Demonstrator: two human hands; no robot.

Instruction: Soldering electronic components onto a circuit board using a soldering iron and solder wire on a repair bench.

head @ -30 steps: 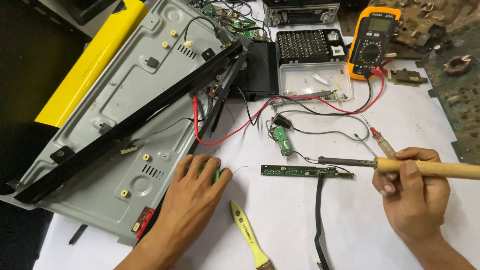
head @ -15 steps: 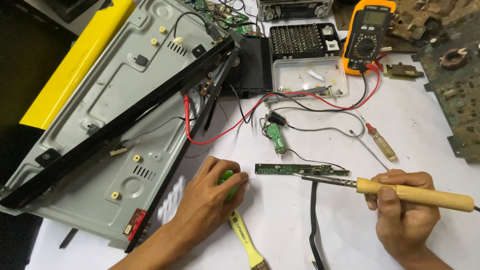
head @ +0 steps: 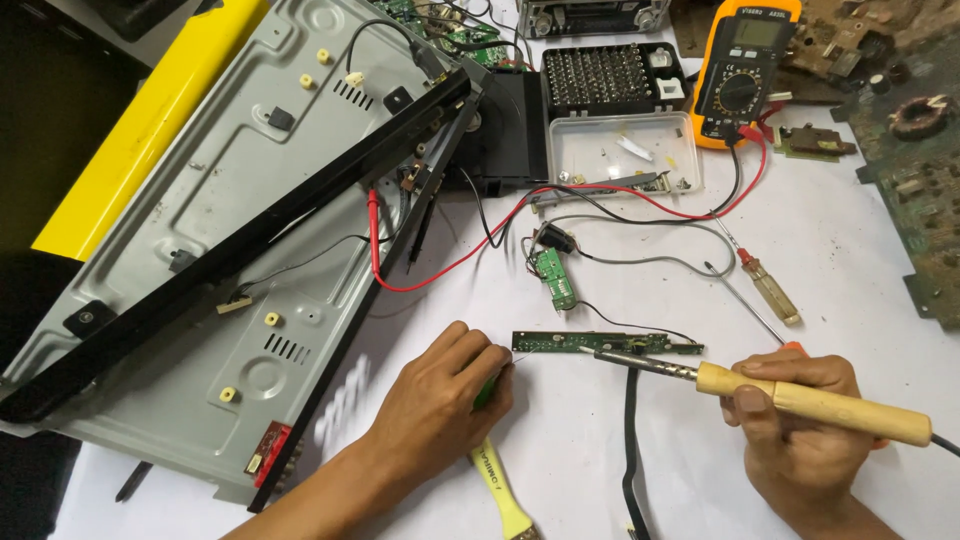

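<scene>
- The right hand is closed around the wooden handle of a soldering iron, gripped well back from the metal shaft, which keeps the fingers off the hot end. The iron lies nearly level, its tip resting on or just above the strip board.
- The strip board, a narrow green circuit board, lies flat on the white table between the two hands, its long side across the view, so the iron comes to it from the right.
- The left hand rests knuckles-up just left of the board, fingers curled and pinched together near the board's left end. A thin wire seems to run from the fingertips to the board; I cannot tell for sure what is pinched. Something green shows under the fingers.
- A yellow tool lies on the table below the left hand, partly covered by it, close by but not held.
- A small green board lies above the strip board, joined to it by thin wires.
- A grey metal chassis lies tilted at the left, underside up, pushed aside from the space in front of the hands.
- A multimeter stands at the top right, its red lead trailing across the table toward the chassis.
- A bit case sits open beside it, with its clear lid holding small parts.
- A screwdriver lies loose above the right hand.
</scene>
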